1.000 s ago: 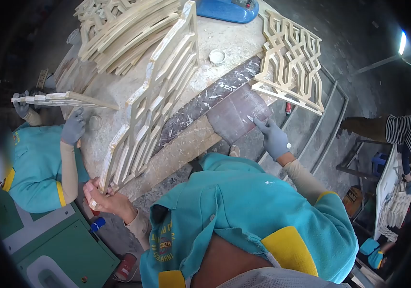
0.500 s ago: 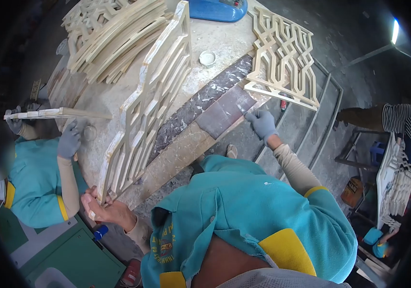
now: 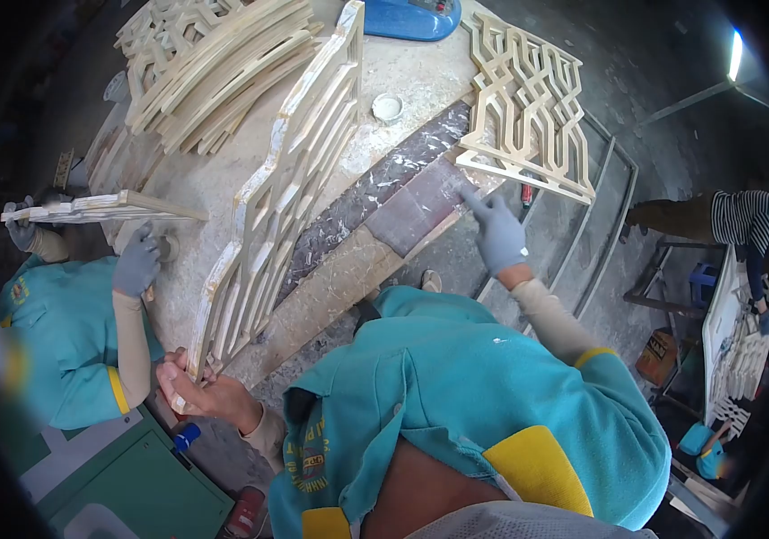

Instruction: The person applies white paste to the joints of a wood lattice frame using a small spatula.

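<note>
While the lattice panel (image 3: 281, 193) stood on edge on the worktable (image 3: 402, 76):
Left hand (image 3: 194, 388): bare, clamped round the panel's lower corner, as before.
Right hand (image 3: 496, 235): gloved, forefinger out on the dark sheet (image 3: 416, 207), shifted slightly right since.

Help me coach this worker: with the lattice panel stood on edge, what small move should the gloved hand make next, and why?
Probably bring the right hand across to the lattice panel. The panel stands on edge on the table, gripped only at its near corner by the bare left hand, while the right hand just touches the dark slab.
</note>
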